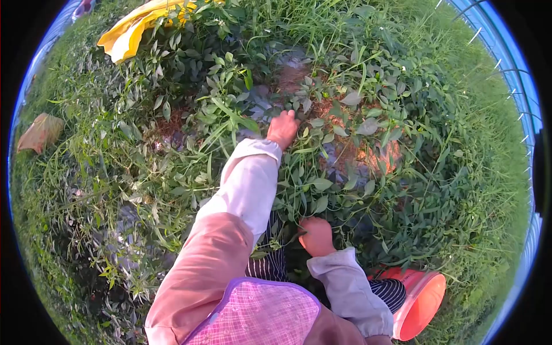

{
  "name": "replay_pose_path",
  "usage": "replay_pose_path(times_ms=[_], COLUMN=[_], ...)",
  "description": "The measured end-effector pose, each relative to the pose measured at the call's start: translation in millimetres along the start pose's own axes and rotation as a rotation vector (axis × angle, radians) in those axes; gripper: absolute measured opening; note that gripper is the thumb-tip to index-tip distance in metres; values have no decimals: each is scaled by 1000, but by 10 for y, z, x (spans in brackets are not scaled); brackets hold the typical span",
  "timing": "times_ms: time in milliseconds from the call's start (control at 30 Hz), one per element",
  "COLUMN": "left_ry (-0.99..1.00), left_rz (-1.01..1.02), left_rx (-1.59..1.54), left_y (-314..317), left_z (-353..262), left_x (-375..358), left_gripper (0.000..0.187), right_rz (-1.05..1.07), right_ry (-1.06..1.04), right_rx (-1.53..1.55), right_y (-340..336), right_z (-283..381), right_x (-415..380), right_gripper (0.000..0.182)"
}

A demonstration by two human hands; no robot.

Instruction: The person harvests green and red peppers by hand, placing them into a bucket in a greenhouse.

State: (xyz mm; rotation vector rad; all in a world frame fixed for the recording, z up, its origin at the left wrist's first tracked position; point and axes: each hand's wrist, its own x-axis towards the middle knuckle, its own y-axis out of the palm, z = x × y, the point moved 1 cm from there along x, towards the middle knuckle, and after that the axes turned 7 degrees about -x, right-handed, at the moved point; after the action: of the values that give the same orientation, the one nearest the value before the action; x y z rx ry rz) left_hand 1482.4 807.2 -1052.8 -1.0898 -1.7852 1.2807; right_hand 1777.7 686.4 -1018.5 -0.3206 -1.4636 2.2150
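Note:
My left hand (283, 129) reaches forward into low, leafy green plants (322, 184). Its fingers are curled down among the leaves, and what they hold, if anything, is hidden. Closer to my body, my right hand (317, 236) is closed beside the stems and leaves. I cannot make out anything in its fingers. Bare reddish soil (379, 155) and pieces of greyish sheet (261, 103) show between the plants around my left hand.
A red bucket (397, 277) lies tilted by my right knee, its mouth facing right. Yellow cloth or plastic (129, 37) drapes over plants at the upper left. A brownish bag-like piece (41, 132) lies far left. Tall grass (489, 190) grows to the right.

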Motion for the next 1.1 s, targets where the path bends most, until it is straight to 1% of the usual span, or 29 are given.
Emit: replay_pose_path(times_ms=[33, 67, 100, 133, 200, 233, 267, 333, 367, 400, 467, 500, 567, 600, 667, 700, 733, 800, 833, 867, 900, 933, 967, 1000, 1067, 1100], left_ry=[190, 379, 365, 370, 159, 185, 188, 117, 97, 95, -76, -76, -405, -406, -509, -504, -509, -489, -460, -459, -472, -480, -382, -382, -288, -409], left_rz=[12, 22, 86, 78, 352, 367, 370, 392, 390, 390, 251, 255, 155, 155, 247, 262, 259, 163, 188, 189, 221, 249, 147, 147, 63, 73], left_rx=[-17, -34, -45, -48, -65, -100, -99, -102, -196, -191, -582, -580, -1254, -1251, -1613, -1519, -1514, -1589, -1451, -1447, -1229, -1012, -772, -772, -712, -640], left_y=[261, 393, 366, 317, 280, 256, 242, -14, -237, -109, 272, 231, 82, 113, 223, 194, 246, 246, 215, 189, 192, 204, 221, 255, 327, 330], left_z=[96, 154, 164, 172, 207, 242, 275, 284, 202, 269, 496, 529, 623, 702, 863, 886, 916, 895, 896, 871, 860, 842, 799, 791, 718, 630], left_x=[115, 181, 140, 139, 142, 142, 125, 3, -82, -36, 118, 105, 54, 32, -30, -89, -101, -146, -173, -161, -134, -111, -113, -122, -89, -78], left_gripper=[20, 18, 15, 15, 17, 26, 26, 33, 36, 36, 33, 33, 29, 29, 26, 25, 25, 18, 14, 14, 14, 16, 27, 27, 34, 37], right_rz=[-21, -22, 10, 41, 73, 64, 55, 79, 104, 102, 68, 69, 91, 90, 105, 104, 104, 103, 114, 124, 122, 120, 118, 118, 141, 136], right_ry=[-12, -12, -19, -24, -19, -19, -19, -16, -21, -22, 20, 22, 35, 34, 38, 33, 40, 48, 51, 54, 55, 58, 59, 60, 82, 102], right_rx=[-7, -16, -55, -94, -123, -138, -149, -160, -180, -176, -113, -109, -159, -156, -136, -129, -120, -104, -104, -107, -106, -103, -101, -102, -85, -87], right_y=[-5, -16, -38, -66, -134, -157, -164, -83, -55, -53, -70, -77, -96, -116, -145, -132, -116, -114, -134, -152, -153, -154, -157, -158, -161, -185], right_z=[11, 23, 44, 61, 71, 79, 99, 62, 38, 44, 70, 75, 74, 73, 66, 62, 59, 74, 85, 96, 97, 95, 90, 90, 86, 93], right_x=[5, 5, 18, 28, 24, 20, 21, 4, 4, 11, 19, 11, 11, 9, 6, 14, 18, 25, 31, 37, 39, 40, 42, 43, 39, 24], right_gripper=[10, 10, 14, 19, 19, 20, 20, 21, 22, 22, 21, 21, 20, 20, 21, 21, 22, 23, 23, 23, 23, 24, 24, 24, 25, 25])
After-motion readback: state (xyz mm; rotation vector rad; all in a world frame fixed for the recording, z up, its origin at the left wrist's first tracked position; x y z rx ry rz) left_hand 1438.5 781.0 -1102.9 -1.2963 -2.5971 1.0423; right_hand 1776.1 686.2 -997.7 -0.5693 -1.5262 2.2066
